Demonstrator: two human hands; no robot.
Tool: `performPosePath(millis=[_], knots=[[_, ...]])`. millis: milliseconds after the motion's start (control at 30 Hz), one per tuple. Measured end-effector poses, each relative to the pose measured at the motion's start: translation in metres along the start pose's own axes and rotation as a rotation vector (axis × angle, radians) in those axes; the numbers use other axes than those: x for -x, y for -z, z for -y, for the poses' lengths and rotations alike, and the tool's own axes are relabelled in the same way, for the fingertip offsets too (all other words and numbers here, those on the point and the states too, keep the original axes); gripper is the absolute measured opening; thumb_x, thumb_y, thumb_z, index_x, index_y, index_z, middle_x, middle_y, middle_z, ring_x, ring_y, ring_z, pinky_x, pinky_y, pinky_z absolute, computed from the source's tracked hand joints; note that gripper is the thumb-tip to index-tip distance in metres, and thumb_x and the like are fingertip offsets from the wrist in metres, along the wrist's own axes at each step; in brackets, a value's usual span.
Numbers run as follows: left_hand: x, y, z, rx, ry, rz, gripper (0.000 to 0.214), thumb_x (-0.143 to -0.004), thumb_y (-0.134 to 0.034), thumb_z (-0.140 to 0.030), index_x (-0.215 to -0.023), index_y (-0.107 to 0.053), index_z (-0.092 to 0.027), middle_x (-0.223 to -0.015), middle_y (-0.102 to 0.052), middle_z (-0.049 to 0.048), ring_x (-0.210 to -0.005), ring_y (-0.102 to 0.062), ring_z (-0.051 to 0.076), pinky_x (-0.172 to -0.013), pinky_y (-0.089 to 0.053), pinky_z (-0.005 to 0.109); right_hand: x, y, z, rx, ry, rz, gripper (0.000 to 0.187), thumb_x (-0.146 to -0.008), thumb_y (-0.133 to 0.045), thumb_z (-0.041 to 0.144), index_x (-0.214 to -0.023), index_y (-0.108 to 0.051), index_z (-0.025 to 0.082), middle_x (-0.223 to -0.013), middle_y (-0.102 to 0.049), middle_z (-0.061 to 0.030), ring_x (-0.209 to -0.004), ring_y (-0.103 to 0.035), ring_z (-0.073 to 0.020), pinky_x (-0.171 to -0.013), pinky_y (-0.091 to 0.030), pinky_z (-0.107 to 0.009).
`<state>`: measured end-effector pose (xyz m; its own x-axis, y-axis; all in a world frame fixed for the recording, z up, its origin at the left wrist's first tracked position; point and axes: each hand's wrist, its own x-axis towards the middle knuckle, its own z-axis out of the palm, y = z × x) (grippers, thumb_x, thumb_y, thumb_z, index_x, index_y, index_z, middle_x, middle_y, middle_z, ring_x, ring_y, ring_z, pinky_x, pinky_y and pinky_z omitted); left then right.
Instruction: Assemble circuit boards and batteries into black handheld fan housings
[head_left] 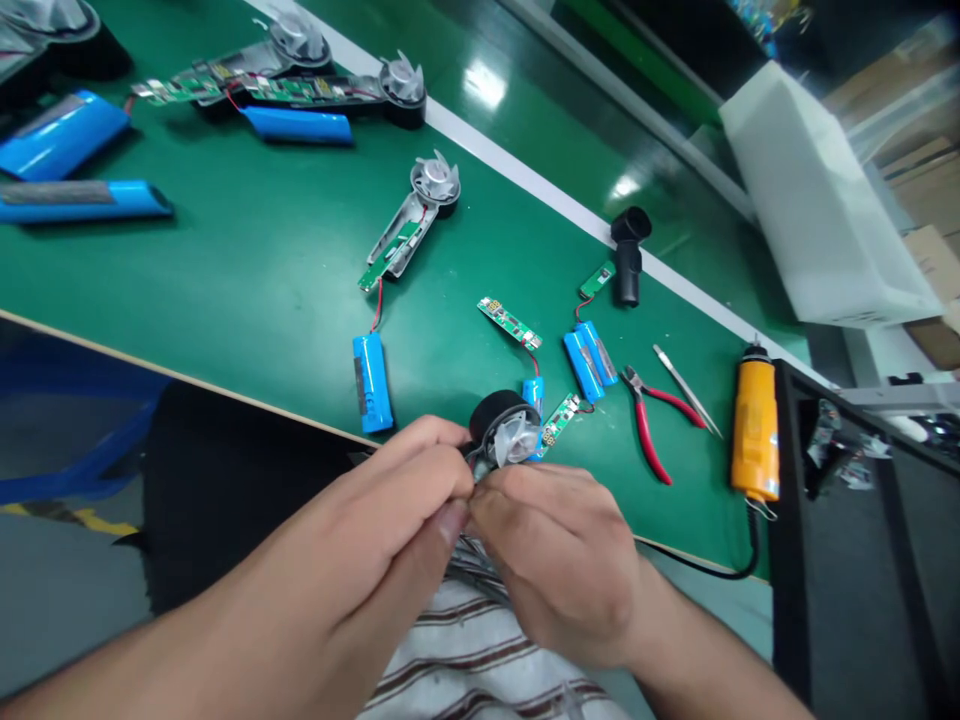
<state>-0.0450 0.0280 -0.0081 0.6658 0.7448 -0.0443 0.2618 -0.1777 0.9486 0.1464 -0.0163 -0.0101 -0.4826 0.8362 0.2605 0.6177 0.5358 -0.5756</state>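
My left hand [405, 490] and my right hand [559, 550] meet at the near edge of the green table [247, 270], both closed on a small fan motor unit [504, 430] with a black housing and a pale impeller. A blue battery cell [533, 392] and a green circuit board [559, 420] lie just behind that unit, joined by red wire. Fingertips pinch its lower end, which is hidden.
A blue battery [372, 382] wired to a fan assembly [412, 220] lies left of my hands. Right of them are two blue cells [590, 360], red-handled pliers [651, 420], tweezers [686, 388], a yellow tool [754, 430], a black tube [628, 255] and a black frame [795, 520]. More assemblies [300, 85] at far left.
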Motion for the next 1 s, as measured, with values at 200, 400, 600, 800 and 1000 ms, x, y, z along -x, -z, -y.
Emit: performPosePath(millis=[200, 400, 600, 800, 1000], knots=[[0.005, -0.001, -0.003, 0.045, -0.036, -0.015, 0.032, -0.103, -0.033, -0.015, -0.083, -0.054, -0.026, -0.093, -0.063, -0.0018, -0.092, -0.064, 0.012, -0.073, -0.055, 0.014, 0.002, 0.000, 0.005, -0.097, -0.025, -0.072, 0.026, -0.098, -0.041, 0.010, -0.081, -0.058, 0.020, -0.074, -0.059, 0.0002, -0.060, -0.051, -0.0139, -0.056, -0.042, -0.028], [0.007, 0.000, -0.002, 0.007, -0.009, 0.020, 0.028, -0.104, -0.035, -0.018, -0.086, -0.055, -0.026, -0.092, -0.064, -0.0028, -0.092, -0.065, 0.011, -0.072, -0.055, 0.013, 0.005, -0.002, 0.006, -0.072, 0.010, -0.090, 0.027, -0.098, -0.039, 0.008, -0.084, -0.058, 0.020, -0.083, -0.067, -0.0019, -0.065, -0.056, -0.0147, -0.059, -0.047, -0.029], [0.017, -0.012, 0.000, -0.137, 0.028, -0.080, 0.025, -0.101, -0.037, -0.019, -0.092, -0.059, -0.027, -0.100, -0.067, 0.0008, -0.095, -0.067, 0.017, -0.079, -0.059, 0.023, 0.004, -0.007, 0.010, 0.155, 0.097, -0.061, 0.041, -0.098, -0.028, 0.006, -0.077, -0.061, 0.019, -0.068, -0.057, -0.0028, -0.057, -0.049, -0.0176, -0.051, -0.044, -0.032], [0.020, -0.025, 0.006, -0.232, 0.025, -0.159, 0.024, -0.096, -0.034, -0.019, -0.091, -0.056, -0.026, -0.092, -0.066, 0.0028, -0.071, -0.065, 0.019, -0.064, -0.058, 0.031, 0.003, -0.011, 0.014, 0.213, 0.090, -0.060, 0.039, -0.098, -0.028, 0.004, -0.082, -0.061, 0.018, -0.070, -0.063, -0.0040, -0.061, -0.056, -0.0180, -0.056, -0.051, -0.032], [0.019, -0.027, 0.004, -0.336, 0.055, -0.191, 0.028, -0.099, -0.030, -0.020, -0.089, -0.056, -0.024, -0.111, -0.068, 0.0075, -0.066, -0.062, 0.017, -0.078, -0.062, 0.038, 0.008, -0.016, 0.021, 0.206, -0.062, -0.061, 0.032, -0.101, -0.029, 0.008, -0.102, -0.060, 0.014, -0.083, -0.072, -0.0067, -0.071, -0.066, -0.0185, -0.067, -0.058, -0.031]])
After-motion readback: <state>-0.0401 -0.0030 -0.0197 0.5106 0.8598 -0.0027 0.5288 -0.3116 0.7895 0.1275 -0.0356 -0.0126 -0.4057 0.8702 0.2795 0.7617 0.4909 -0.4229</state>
